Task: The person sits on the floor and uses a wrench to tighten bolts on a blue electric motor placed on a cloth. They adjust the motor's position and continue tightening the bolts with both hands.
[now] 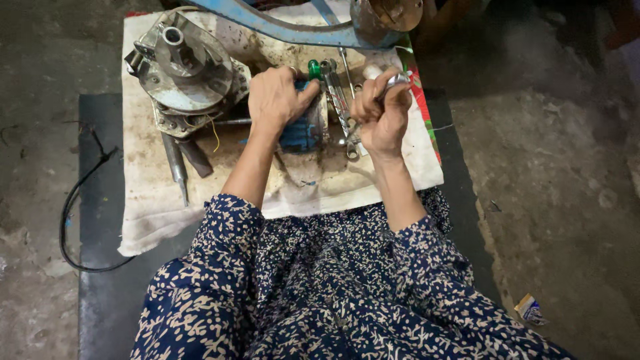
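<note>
**Greasy cloth, small parts, tight grip**

Closest to me, past my patterned sleeves, a stained white cloth [200, 200] covers a dark mat [100, 280] on rough concrete floor [553, 167]; a black cable [80, 207] loops off the mat's left edge.

On the cloth my left hand [277, 100] presses down over a blue metal block [301, 133], fingers curled onto its top. My right hand [381, 113] is clenched around a shiny metal tool [393, 81], apparently a wrench handle; its working end is hidden, so I cannot say what it bites on. Loose spanners [339, 100] and a green-handled screwdriver [313, 69] lie between my hands.

I judge the grease is the danger: the tool could slip off and drive my knuckles into the spanners, or the block could skid on the cloth.

Farther out sit a round grey motor housing [183, 67] with yellow wires, then a blue metal frame [280, 27].
</note>
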